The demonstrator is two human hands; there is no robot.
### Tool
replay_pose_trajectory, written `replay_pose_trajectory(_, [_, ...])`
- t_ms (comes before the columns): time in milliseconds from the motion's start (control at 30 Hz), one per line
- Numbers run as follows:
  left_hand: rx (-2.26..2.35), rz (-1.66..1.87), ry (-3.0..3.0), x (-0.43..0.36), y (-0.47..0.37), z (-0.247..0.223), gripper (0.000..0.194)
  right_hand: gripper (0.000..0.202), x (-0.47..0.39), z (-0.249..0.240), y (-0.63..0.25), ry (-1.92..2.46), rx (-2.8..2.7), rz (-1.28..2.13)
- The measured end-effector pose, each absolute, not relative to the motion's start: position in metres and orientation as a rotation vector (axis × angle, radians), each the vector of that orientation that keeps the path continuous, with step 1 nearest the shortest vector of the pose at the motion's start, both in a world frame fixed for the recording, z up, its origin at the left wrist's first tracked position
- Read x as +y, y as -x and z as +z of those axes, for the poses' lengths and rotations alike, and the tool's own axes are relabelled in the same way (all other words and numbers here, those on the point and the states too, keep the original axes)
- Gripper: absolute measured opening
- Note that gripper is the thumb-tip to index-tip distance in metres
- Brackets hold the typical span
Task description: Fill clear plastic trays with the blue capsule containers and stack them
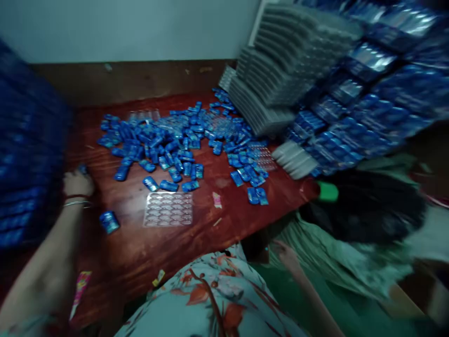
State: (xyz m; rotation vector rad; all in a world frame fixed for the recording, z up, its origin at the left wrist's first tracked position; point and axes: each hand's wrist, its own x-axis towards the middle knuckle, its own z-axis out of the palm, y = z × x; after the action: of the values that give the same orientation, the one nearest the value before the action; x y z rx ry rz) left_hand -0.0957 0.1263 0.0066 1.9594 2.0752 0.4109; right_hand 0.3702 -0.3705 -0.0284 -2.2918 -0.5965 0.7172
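On the left side of the red-brown table (133, 252), my left hand (77, 183) reaches out, its fingers closed round a small blue packet (83, 168). Another blue packet (109, 222) lies nearer me, to the right of my wrist. A clear blister tray (168, 209) with several rows of cavities rests flat in the middle. Beyond it spreads a loose heap of blue packets (164, 145). My right hand (282, 250) hangs low beside the table's front edge, blurred, and its fingers are too smeared to read.
Blue packs (24, 154) are piled high at the left. Grey trays (273, 70) stand stacked at the back right beside more blue packs (365, 112). Pink wrappers (217, 200) and a green cylinder (328, 192) are also in view. A dark cloth heap (368, 206) lies at the right.
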Motion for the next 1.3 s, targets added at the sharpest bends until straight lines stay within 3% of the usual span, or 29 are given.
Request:
replay_pose_trajectory(67, [2.109,0.524,-1.826,0.114,0.098,0.012,0.024,0.016,-0.365,-0.029,-0.375,2.425,-0.469,0.55])
replay_pose_trajectory(200, [2.015,0.691,-1.771,0.079,0.117,0.007,0.021,0.046,-0.337,-0.001,-0.395,2.465,-0.379,0.01])
replay_pose_trajectory(267, [1.965,0.772,-1.735,0.053,0.127,-0.002,0.027,0.042,-0.305,0.019,-0.393,2.298,-0.508,-0.074])
replay_pose_trajectory(400, [1.908,0.893,-1.63,0.007,0.131,-0.023,0.033,0.023,-0.203,0.034,-0.34,1.96,-0.989,0.186])
replay_pose_trajectory(500, [1.916,0.977,-1.541,-0.012,0.119,-0.036,0.035,0.029,-0.121,0.023,-0.272,1.714,-1.668,0.517])
replay_pose_trajectory(567, [1.9,1.024,-1.503,-0.018,0.108,-0.042,0.036,0.031,-0.076,0.015,-0.228,1.701,-2.121,0.48])
replay_pose_trajectory(733, [1.75,1.03,-1.478,-0.03,0.08,-0.051,0.035,0.042,-0.013,0.013,-0.179,1.866,-2.489,0.415])
replay_pose_trajectory(900, [1.644,0.992,-1.415,-0.033,0.076,-0.049,0.051,0.046,0.0,0.014,-0.189,1.892,-2.568,0.461])
replay_pose_trajectory(1100, [1.649,0.991,-1.359,-0.036,0.078,-0.044,0.038,0.042,-0.038,0.017,-0.208,1.833,-2.478,0.324])
replay_pose_trajectory(1300, [1.662,1.006,-1.48,-0.047,0.077,-0.041,0.038,0.044,-0.104,-0.001,-0.192,1.627,-2.637,0.223])
